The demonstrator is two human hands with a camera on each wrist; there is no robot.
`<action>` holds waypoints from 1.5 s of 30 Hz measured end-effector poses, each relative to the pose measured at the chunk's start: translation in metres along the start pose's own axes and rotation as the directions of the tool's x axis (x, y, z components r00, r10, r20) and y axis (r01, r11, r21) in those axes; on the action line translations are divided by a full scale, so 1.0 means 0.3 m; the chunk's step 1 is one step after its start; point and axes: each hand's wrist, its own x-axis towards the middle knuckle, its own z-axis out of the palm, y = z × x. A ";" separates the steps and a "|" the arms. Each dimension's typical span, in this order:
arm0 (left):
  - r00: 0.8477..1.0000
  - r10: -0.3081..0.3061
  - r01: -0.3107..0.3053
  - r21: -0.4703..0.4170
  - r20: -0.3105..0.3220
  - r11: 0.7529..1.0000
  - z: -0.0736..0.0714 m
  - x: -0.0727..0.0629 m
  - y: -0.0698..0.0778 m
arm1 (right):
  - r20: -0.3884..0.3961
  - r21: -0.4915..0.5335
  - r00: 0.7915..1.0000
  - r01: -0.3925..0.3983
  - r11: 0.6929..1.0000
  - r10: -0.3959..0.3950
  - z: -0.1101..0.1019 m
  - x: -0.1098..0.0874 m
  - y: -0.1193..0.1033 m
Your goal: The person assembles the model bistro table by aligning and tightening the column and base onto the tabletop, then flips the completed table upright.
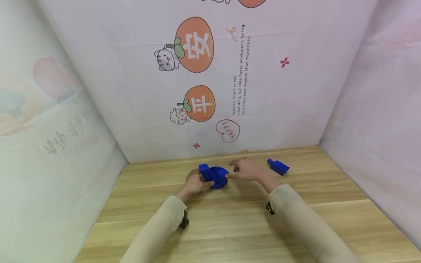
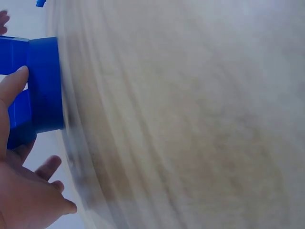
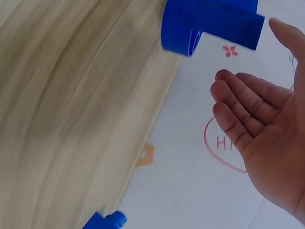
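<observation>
A round blue plastic base [image 1: 217,183] with angular blocks rising from it is on the wooden table near the back wall. My left hand [image 1: 194,182] grips it from the left; the thumb lies over the near side and some fingers go out of sight behind. In the left wrist view, that thumb [image 2: 18,80] rests against the blue part above the base's smooth side wall [image 2: 46,86]. My right hand [image 1: 246,170] is at the right of the base, fingers loosely bent. Its thumb [image 3: 287,36] is near a protruding blue block [image 3: 238,28], with a gap between them in the right wrist view.
A separate blue piece [image 1: 279,167] with a slanted end and a narrow stepped peg lies on the table to the right. Behind the table [image 1: 230,226] hangs a white printed cloth [image 1: 263,95], with more cloth along the left and right sides.
</observation>
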 end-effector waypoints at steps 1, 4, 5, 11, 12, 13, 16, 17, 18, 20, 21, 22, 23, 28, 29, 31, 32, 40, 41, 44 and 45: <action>1.000 0.000 0.000 -0.010 0.005 1.000 -0.003 -0.002 -0.001 | -0.005 0.009 1.000 0.003 1.000 -0.003 -0.003 -0.006 0.008; 1.000 0.007 -0.006 -0.035 0.022 0.999 -0.011 -0.005 -0.004 | -0.018 0.023 1.000 -0.019 1.000 0.019 -0.012 -0.022 0.041; 1.000 0.004 -0.003 -0.035 0.024 0.999 -0.011 -0.004 -0.005 | -0.024 0.027 0.999 -0.029 0.999 0.030 -0.015 -0.026 0.055; 0.997 -0.077 0.078 -0.028 0.011 0.997 -0.015 -0.008 0.002 | -0.023 0.033 0.991 -0.133 0.991 0.134 -0.041 -0.053 0.115; 0.996 -0.084 0.084 -0.029 0.008 0.996 -0.016 -0.010 0.003 | -0.022 0.031 0.990 -0.140 0.990 0.141 -0.044 -0.056 0.122; 0.996 -0.084 0.084 -0.026 0.003 0.996 -0.018 -0.010 0.004 | -0.022 0.028 0.989 -0.142 0.989 0.143 -0.046 -0.059 0.129; 0.999 -0.050 0.050 -0.029 -0.016 0.998 -0.023 -0.009 0.004 | -0.024 0.022 0.988 -0.151 0.988 0.152 -0.045 -0.064 0.148; 0.999 -0.036 0.035 -0.027 -0.022 0.999 -0.024 -0.008 0.003 | -0.025 0.022 0.988 -0.154 0.988 0.154 -0.044 -0.066 0.155; 0.999 -0.025 0.025 -0.027 -0.030 0.999 -0.025 -0.007 0.002 | -0.027 0.021 0.987 -0.155 0.988 0.155 -0.042 -0.067 0.162; 0.999 -0.023 0.022 -0.031 -0.033 0.999 -0.026 -0.006 0.001 | -0.032 0.022 0.987 -0.156 0.987 0.157 -0.039 -0.069 0.172; 0.999 -0.027 0.026 -0.029 -0.031 0.999 -0.025 -0.006 -0.001 | -0.036 0.021 0.988 -0.151 0.988 0.152 -0.038 -0.071 0.176; 0.999 -0.036 0.035 -0.029 -0.028 0.999 -0.025 -0.007 -0.002 | -0.037 0.023 0.989 -0.146 0.989 0.147 -0.037 -0.073 0.180; 0.999 -0.045 0.044 -0.027 -0.028 0.999 -0.023 -0.008 -0.003 | -0.039 0.025 0.989 -0.143 0.989 0.144 -0.037 -0.074 0.182; 0.995 -0.059 0.059 -0.003 -0.079 0.998 -0.019 -0.011 -0.009 | -0.050 0.023 0.990 -0.134 0.991 0.135 -0.031 -0.082 0.201; 0.994 -0.058 0.058 0.000 -0.094 0.998 -0.018 -0.011 -0.010 | -0.050 0.022 0.989 -0.137 0.990 0.138 -0.028 -0.084 0.206; 0.992 -0.064 0.064 0.004 -0.105 0.998 -0.016 -0.014 -0.011 | -0.052 0.015 0.988 -0.141 0.990 0.142 -0.025 -0.088 0.217; 0.992 -0.069 0.070 -0.002 -0.106 0.998 -0.014 -0.016 -0.011 | -0.050 0.016 0.988 -0.146 0.989 0.146 -0.025 -0.091 0.222; 0.990 -0.026 0.030 0.025 -0.136 0.999 -0.004 -0.017 -0.008 | -0.032 0.027 0.984 -0.177 0.984 0.177 -0.035 -0.121 0.234; 0.989 -0.015 0.020 0.033 -0.148 0.999 -0.003 -0.016 -0.007 | -0.031 0.026 0.984 -0.177 0.984 0.178 -0.037 -0.123 0.234; 0.986 -0.013 0.018 0.026 -0.168 0.999 -0.001 -0.017 -0.005 | -0.028 0.023 0.983 -0.183 0.983 0.183 -0.046 -0.130 0.233; 0.985 -0.015 0.019 0.018 -0.173 1.000 0.000 -0.018 -0.005 | -0.029 0.021 0.982 -0.184 0.983 0.185 -0.050 -0.132 0.233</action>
